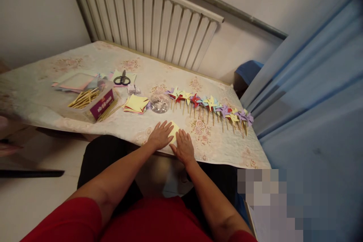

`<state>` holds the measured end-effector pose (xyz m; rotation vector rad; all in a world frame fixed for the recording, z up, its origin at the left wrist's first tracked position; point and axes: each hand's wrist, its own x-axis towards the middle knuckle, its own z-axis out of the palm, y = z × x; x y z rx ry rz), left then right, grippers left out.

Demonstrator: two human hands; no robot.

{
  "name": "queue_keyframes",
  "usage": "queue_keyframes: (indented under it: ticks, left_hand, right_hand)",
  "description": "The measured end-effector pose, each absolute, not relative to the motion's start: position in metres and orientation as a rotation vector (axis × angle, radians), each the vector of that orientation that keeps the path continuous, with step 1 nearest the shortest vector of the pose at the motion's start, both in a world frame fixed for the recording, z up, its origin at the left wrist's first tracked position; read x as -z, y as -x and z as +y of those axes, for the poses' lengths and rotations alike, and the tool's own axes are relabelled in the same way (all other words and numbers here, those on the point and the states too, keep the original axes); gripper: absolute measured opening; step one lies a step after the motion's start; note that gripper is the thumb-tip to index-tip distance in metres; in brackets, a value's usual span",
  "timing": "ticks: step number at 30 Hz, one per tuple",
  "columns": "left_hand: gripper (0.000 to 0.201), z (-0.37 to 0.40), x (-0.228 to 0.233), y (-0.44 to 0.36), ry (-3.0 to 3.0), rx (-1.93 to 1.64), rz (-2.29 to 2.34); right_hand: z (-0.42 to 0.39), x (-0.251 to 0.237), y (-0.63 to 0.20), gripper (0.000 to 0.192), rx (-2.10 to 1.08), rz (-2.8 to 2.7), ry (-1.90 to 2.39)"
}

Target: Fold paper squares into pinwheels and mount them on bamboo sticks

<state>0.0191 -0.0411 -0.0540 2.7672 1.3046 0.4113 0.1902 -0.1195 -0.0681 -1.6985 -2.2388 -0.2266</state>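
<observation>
Table (42, 94) under a pale floral cloth, set against a white ribbed radiator (147, 19). Far left: stack of pastel paper sheets (75, 82), pink uppermost, lying flat. Just right of it: clear box (93, 104) with a purple label, loaded with wooden sticks (82, 98), a few more sticks spilling out beside its right end. Behind the box: black-handled scissors (122, 79) resting on a green sheet, blades pointing toward the radiator; small pale object beside them, too small to identify. Centre: loose pile of yellow paper squares (136, 103), pink edges showing beneath. Touching or just beside that pile: round clear container (160, 103) of small shiny pieces, contents not identifiable. From the container rightward: row of paper pinwheels (210, 104) on wooden sticks, yellow, red, blue and purple, overlapping one another, running diagonally to the table's right corner. Near front edge, centre: yellow paper square (174, 129), flat on the cloth. Left hand (160, 135) palm down, fingers spread, pressed on the left part of the square. Right hand (183, 146) palm down, close alongside the left, pressed on the square's lower right part; neither hand gripping, both flat and near together. Right side: blue curtain (312, 94) hanging beside the table.
</observation>
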Motion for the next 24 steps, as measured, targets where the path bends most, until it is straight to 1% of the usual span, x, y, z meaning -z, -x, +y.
queue_keyframes:
  ticks: [24]
  left_hand:
    - [0.056, -0.0433, 0.0484, -0.0188, -2.758, -0.412, 1.307]
  right_hand:
    - [-0.1197, 0.0714, -0.1905, 0.065, 0.246, -2.229, 1.696]
